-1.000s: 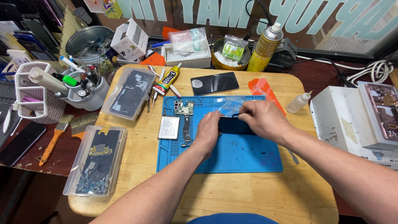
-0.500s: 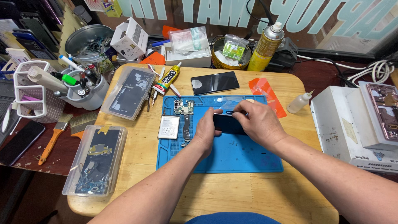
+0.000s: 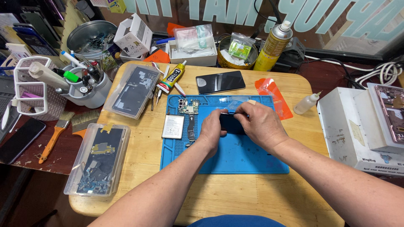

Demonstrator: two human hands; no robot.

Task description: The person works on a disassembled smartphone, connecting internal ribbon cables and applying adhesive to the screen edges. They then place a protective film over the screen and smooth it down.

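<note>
2 hands (image 3: 212, 130) (image 3: 261, 124) clamp a dark phone (image 3: 230, 123) on the blue mat (image 3: 235, 155), its long axis indiscernible

A round-cornered wooden table (image 3: 219, 197) stands before a lettered glass window (image 3: 336, 21).

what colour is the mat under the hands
Blue: the flat rubber work mat on the wooden table, clearest in the head view.

Both hands cover most of the dark phone (image 3: 230, 123); its lower part is hidden.
</note>
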